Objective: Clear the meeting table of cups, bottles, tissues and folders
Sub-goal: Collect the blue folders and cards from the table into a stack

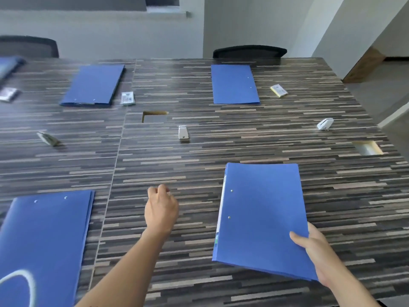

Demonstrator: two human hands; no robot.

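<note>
The meeting table (pixel 243 138) has a smooth laminate top printed in thin strips of dark brown, grey and tan, with seams between its panels and a rectangular cut-out (pixel 155 117) near the middle. The right hand (pixel 318 251) grips the held folder (pixel 263 216) at its near right corner, thumb curled over the cover. This folder is flat, matte blue card with two small metal rivets near its left edge, where white sheets show. To its left, the left hand (pixel 161 209) reaches out over the striped top with its fingers curled under; whether they hold anything cannot be told. A near-left folder (pixel 44 240) of the same blue lies flat at the table's near left. A far-left folder (pixel 94 85) and a far-right folder (pixel 234 84) lie flat across the table. A shiny wrapped tissue pack (pixel 128 98) lies just beside the far-left folder, and a yellow-edged pack (pixel 278 90) lies near the far-right one. A small white block (pixel 183 132) stands mid-table. A dark chair (pixel 250 51) is at the far edge.
</note>
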